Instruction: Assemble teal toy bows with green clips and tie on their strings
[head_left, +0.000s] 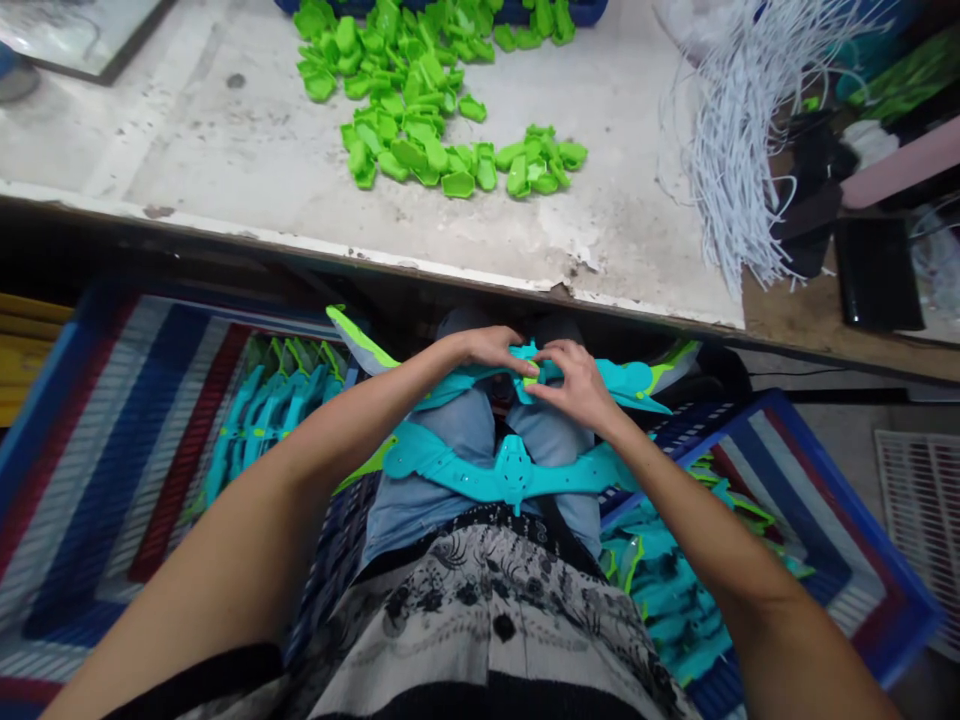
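Observation:
Across my knees lies a teal winged plastic part [626, 377] with lime-green tips. At its middle is a small lime-green plastic piece [531, 378]. My left hand [495, 350] is closed at the centre of the winged part, its thumb against the green piece. From the other side, my right hand [574, 385] pinches the green piece with thumb and fingers. How far the piece sits in the part is hidden by my fingers. Closer to my waist, a second teal winged part [514, 475] rests on my lap, untouched by either hand.
Loose lime-green pieces [409, 150] lie on the worn white table [247, 160] ahead. White ties [739, 170] and a dark phone-like object [879, 272] are at the right. Striped baskets, one left [82, 330] and one right [911, 610], hold teal-and-green parts.

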